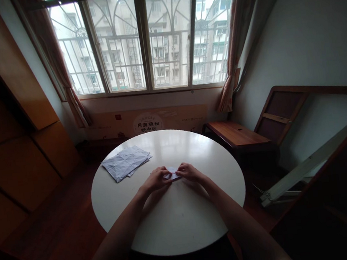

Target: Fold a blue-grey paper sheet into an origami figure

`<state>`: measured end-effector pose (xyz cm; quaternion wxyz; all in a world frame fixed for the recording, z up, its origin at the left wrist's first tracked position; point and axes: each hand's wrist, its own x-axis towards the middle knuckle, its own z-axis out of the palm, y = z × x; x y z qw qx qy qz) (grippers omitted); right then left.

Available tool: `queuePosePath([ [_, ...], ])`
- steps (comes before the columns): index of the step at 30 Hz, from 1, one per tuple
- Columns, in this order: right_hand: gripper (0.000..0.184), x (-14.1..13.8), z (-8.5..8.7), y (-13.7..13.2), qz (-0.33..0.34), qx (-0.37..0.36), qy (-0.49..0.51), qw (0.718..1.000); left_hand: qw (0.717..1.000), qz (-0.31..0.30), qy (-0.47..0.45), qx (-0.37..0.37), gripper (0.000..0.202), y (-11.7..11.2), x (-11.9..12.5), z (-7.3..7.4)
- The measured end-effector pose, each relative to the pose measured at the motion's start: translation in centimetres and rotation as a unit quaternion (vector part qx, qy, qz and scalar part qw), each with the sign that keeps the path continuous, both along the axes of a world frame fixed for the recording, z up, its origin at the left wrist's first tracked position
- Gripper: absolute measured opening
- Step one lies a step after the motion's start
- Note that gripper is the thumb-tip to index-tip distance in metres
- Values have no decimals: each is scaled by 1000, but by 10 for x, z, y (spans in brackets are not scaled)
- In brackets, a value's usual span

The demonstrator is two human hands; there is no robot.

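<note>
Between my two hands, at the middle of the round white table [178, 222], is a small piece of folded white paper [174, 175]. My left hand [158, 177] pinches its left side, fingers closed. On the opposite side, my right hand [187, 171] grips the paper with thumb and fingers together. The fingertips cover parts of the paper, so its full folded shape is hidden. To the left on the table lies a stack of creased paper sheets [126, 161], apart from both hands.
Beyond the table, a printed banner or box [184, 116] stands below the barred window [145, 45]. A wooden bench [238, 132] is at the back right. A pale folded metal frame [294, 184] leans at the right. Wooden cabinets [13, 166] line the left.
</note>
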<state>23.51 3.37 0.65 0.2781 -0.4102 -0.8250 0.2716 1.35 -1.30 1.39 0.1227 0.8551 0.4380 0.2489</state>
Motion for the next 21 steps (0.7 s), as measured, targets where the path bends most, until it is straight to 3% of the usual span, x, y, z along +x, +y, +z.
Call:
queuePosePath([
  [13,15,-2,1,-3,-10,37,6,999,999,-20,-30,-12,20,4,-1,0],
  [21,16,-7,6,-12,-9,134,-33,990,998,50,-6,35,17,-3,15,1],
])
